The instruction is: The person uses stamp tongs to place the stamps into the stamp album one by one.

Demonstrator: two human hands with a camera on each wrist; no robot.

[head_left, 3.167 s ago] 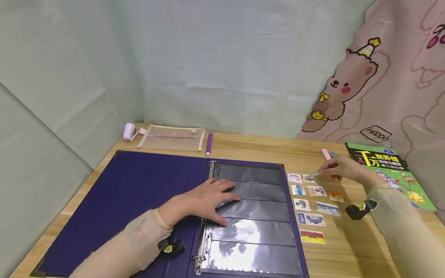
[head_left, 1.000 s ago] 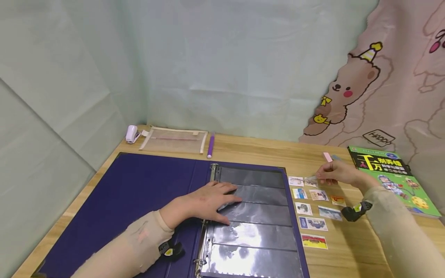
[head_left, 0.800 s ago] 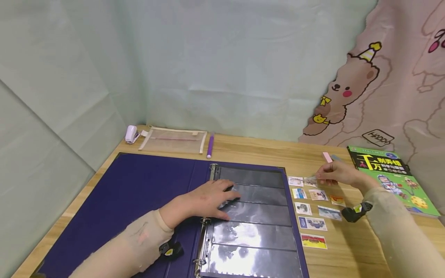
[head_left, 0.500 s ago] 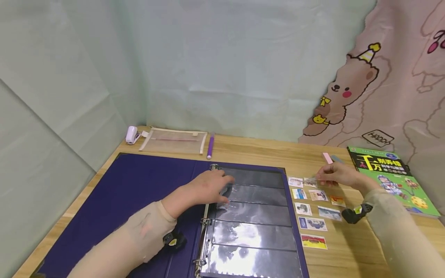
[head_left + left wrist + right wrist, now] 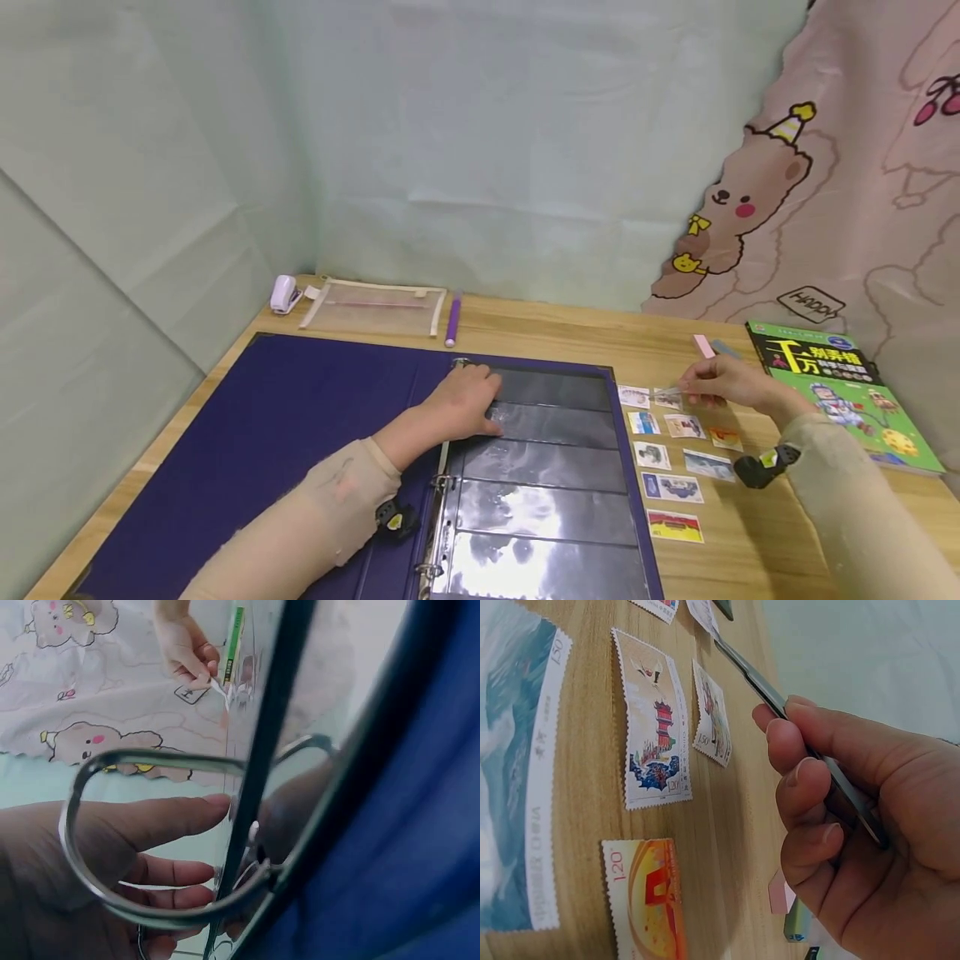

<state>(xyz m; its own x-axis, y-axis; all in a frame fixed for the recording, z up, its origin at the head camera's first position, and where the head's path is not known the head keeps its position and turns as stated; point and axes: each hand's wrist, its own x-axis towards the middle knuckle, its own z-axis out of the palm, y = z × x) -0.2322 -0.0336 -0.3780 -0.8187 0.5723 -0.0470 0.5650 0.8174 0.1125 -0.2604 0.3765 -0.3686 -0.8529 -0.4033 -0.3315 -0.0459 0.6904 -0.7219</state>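
My right hand [image 5: 726, 385] holds metal tweezers [image 5: 765, 690]; their tips meet the edge of the upper-left stamp [image 5: 633, 397] on the table. Beneath the tweezers lies a second stamp [image 5: 712, 712]. My left hand [image 5: 461, 402] rests near the top of the clear pocket page [image 5: 555, 462] in the open blue ring binder [image 5: 330, 392], fingers loosely bent. In the left wrist view, its thumb and fingertips touch the page edge beside a metal ring [image 5: 75, 795]. The pockets show dark backing and glare.
Several more stamps, including a red-yellow one [image 5: 675, 526], lie right of the binder. A green book [image 5: 851, 396] and a pink block [image 5: 702, 346] are farther right. Behind the binder are a stapler [image 5: 283, 293], a mesh pouch [image 5: 375, 308] and a purple pen [image 5: 453, 321].
My left hand has slid up the page toward the top ring, its fingers drawing in. The tweezers have shifted slightly left, from the second stamp to the upper-left one.
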